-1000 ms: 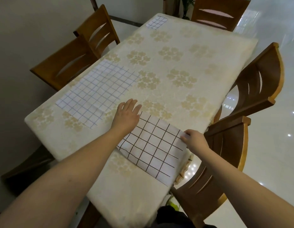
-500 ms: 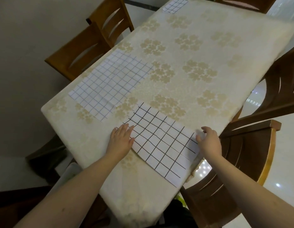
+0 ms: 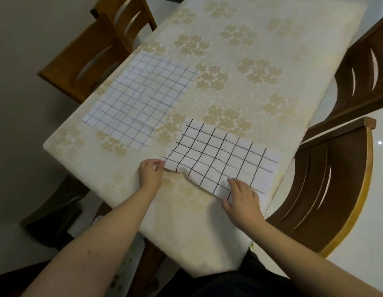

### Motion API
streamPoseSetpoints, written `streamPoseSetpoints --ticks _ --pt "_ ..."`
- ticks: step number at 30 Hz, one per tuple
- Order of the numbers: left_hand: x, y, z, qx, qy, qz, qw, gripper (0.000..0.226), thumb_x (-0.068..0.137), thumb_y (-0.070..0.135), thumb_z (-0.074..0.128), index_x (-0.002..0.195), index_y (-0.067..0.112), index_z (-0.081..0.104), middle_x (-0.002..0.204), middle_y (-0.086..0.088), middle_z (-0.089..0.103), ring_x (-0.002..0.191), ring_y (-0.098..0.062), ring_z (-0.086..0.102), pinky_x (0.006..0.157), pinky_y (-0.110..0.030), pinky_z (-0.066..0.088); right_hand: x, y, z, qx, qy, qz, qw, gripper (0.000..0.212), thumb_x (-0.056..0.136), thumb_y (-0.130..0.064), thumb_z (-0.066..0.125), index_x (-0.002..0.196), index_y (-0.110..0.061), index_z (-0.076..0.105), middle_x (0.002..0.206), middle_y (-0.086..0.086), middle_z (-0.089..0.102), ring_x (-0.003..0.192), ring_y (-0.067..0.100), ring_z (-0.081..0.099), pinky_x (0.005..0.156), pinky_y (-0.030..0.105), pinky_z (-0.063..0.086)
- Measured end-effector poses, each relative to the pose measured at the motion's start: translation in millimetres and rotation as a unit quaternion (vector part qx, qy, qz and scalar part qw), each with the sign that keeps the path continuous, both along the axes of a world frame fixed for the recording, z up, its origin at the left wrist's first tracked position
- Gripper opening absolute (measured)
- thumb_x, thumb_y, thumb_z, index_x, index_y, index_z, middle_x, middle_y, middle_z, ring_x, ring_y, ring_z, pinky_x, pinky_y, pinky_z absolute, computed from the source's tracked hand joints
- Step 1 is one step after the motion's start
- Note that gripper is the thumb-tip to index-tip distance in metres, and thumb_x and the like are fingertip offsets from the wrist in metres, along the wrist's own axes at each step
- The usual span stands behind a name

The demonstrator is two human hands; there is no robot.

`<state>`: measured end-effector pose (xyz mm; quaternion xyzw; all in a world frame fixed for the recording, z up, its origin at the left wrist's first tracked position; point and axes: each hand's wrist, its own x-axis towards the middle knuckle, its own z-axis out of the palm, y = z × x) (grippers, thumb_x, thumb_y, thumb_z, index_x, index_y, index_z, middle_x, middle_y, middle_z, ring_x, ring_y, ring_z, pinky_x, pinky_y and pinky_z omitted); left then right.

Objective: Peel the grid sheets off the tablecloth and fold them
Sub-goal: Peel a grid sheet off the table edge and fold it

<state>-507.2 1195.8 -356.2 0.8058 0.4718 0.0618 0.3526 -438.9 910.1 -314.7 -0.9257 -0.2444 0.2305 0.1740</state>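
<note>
A white sheet with a bold black grid [image 3: 224, 159] lies near the table's front right edge on the cream flowered tablecloth [image 3: 239, 50]. Its near edge is lifted and rippled off the cloth. My left hand [image 3: 149, 173] pinches the sheet's near left corner. My right hand [image 3: 243, 199] holds the near edge further right, thumb under the paper and fingers on top. A second, larger sheet with a fine blue grid [image 3: 141, 99] lies flat on the cloth to the left.
Wooden chairs stand around the table: two at the left [image 3: 96, 52], one at the near right [image 3: 327, 189] and another behind it [image 3: 362, 71]. The right side shows glossy white floor [image 3: 379, 211]. A grey wall runs along the left.
My left hand slid from the sheet's far left side to its near left corner and took hold. My right hand moved from the right corner to the near edge, which now lifts.
</note>
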Motion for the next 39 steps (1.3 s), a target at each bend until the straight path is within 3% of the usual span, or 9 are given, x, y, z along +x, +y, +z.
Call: streamPoseSetpoints --ticks 7,9,12,16,21,27,30,34,39 --pt "-11 27 -1 -0.08 -0.011 -0.102 0.991 0.029 0.091 0.026 0.067 0.104 0.0 0.07 0.134 -0.009 0.047 0.118 -0.023 0.053 0.105 -0.032 0.041 -67 9 -27 -0.059 -0.005 0.005 0.998 0.075 0.095 -0.054 0.031 0.156 -0.019 0.004 0.164 0.001 0.007 0.151 0.019 0.002 0.119 0.037 -0.003" --pt "-10 35 3 -0.093 0.0 -0.115 0.989 0.027 0.092 0.029 0.065 0.1 0.003 0.071 0.127 -0.009 0.052 0.111 -0.023 0.057 0.098 -0.032 0.045 -70 8 -31 -0.083 -0.018 0.008 0.996 0.079 0.089 -0.06 0.013 0.155 -0.021 0.001 0.164 -0.001 0.004 0.151 0.018 0.0 0.118 0.036 -0.005" --pt "-11 43 12 -0.117 0.035 -0.139 0.983 0.027 0.094 0.034 0.061 0.1 0.009 0.071 0.105 -0.008 0.064 0.089 -0.019 0.061 0.071 -0.026 0.046 -73 2 -36 -0.086 -0.026 0.009 0.996 0.081 0.085 -0.063 0.004 0.155 -0.023 0.0 0.164 -0.004 0.001 0.15 0.014 -0.003 0.118 0.035 -0.005" --pt "-19 52 19 -0.14 0.079 -0.162 0.973 0.023 0.097 0.032 0.057 0.103 0.012 0.068 0.095 -0.003 0.067 0.087 -0.02 0.06 0.07 -0.031 0.046 -73 -10 -37 -0.096 -0.019 0.021 0.995 0.079 0.085 -0.064 -0.001 0.154 -0.026 -0.007 0.162 -0.008 -0.011 0.148 0.01 -0.014 0.118 0.036 -0.01" --pt "-22 52 19 -0.267 0.019 -0.039 0.963 0.031 0.103 0.025 0.047 0.111 -0.002 0.06 0.096 -0.014 0.072 0.084 -0.025 0.068 0.08 -0.039 0.057 -73 -10 -33 -0.11 -0.021 0.03 0.993 0.084 0.082 -0.067 -0.004 0.155 -0.025 -0.007 0.162 -0.005 -0.011 0.149 0.012 -0.013 0.118 0.035 -0.012" --pt "-14 31 26 -0.387 0.009 -0.017 0.922 0.045 0.096 0.031 0.061 0.126 -0.002 0.054 0.101 -0.012 0.07 0.086 -0.021 0.07 0.068 -0.03 0.059 -70 5 -29 -0.11 -0.038 0.026 0.993 0.083 0.081 -0.067 -0.005 0.154 -0.027 -0.01 0.162 -0.006 -0.012 0.149 0.011 -0.012 0.117 0.035 -0.01" --pt "-7 20 25 -0.412 -0.003 0.019 0.911 0.047 0.095 0.021 0.064 0.133 0.001 0.047 0.094 -0.009 0.068 0.074 -0.016 0.067 0.06 -0.028 0.057 -67 19 -27 -0.102 -0.037 0.04 0.993 0.085 0.08 -0.066 -0.007 0.154 -0.025 -0.009 0.162 -0.006 -0.012 0.149 0.013 -0.012 0.118 0.036 -0.009" --pt "-3 15 18 -0.386 -0.007 0.058 0.921 0.04 0.097 0.011 0.059 0.134 0.004 0.045 0.095 -0.012 0.066 0.074 -0.018 0.067 0.063 -0.032 0.057 -61 33 -31 -0.096 -0.034 0.063 0.993 0.086 0.079 -0.066 -0.008 0.155 -0.025 -0.005 0.163 -0.004 -0.009 0.15 0.014 -0.01 0.118 0.036 -0.007" --pt "-2 20 17 -0.368 -0.028 0.07 0.927 0.041 0.096 0.0 0.054 0.136 -0.001 0.043 0.115 -0.022 0.061 0.089 -0.025 0.069 0.079 -0.036 0.058 -53 36 -31 -0.078 -0.04 0.059 0.994 0.093 0.078 -0.073 -0.011 0.156 -0.026 0.009 0.164 -0.003 0.006 0.151 0.016 0.0 0.119 0.036 -0.004"
